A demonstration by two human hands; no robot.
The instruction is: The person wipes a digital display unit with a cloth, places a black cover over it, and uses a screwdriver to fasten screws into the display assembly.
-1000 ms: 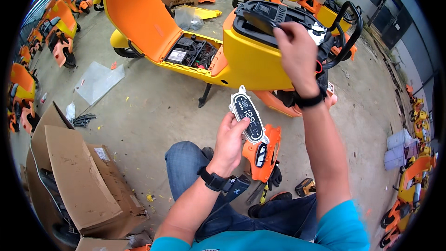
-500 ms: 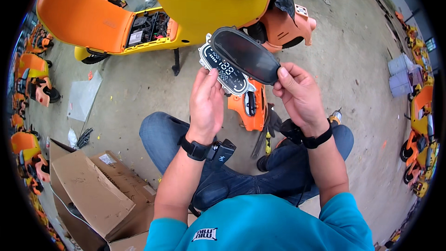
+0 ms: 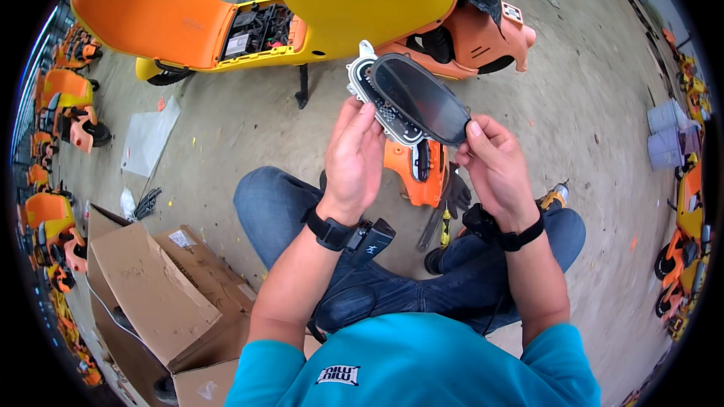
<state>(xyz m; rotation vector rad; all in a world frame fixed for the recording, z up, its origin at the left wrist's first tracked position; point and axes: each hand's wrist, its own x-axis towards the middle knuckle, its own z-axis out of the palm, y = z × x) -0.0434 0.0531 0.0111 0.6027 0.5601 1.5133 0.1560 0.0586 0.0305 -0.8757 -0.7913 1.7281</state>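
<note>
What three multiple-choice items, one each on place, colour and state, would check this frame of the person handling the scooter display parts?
1. Where does the orange body panel lie?
A. On the concrete floor below the hands
B. On the cardboard box
C. On the scooter seat

2. What colour is the person's shirt?
A. Yellow
B. Teal
C. Black

3. How is the dark lens cover held?
A. Lying on the ground
B. By the left hand alone
C. By both hands, over the display unit

Answers: 1 A, the panel lies on the floor between the wrists. 2 B, teal shows at the lower edge. 3 C, the left hand grips the unit while the right hand pinches the cover's end.
</note>
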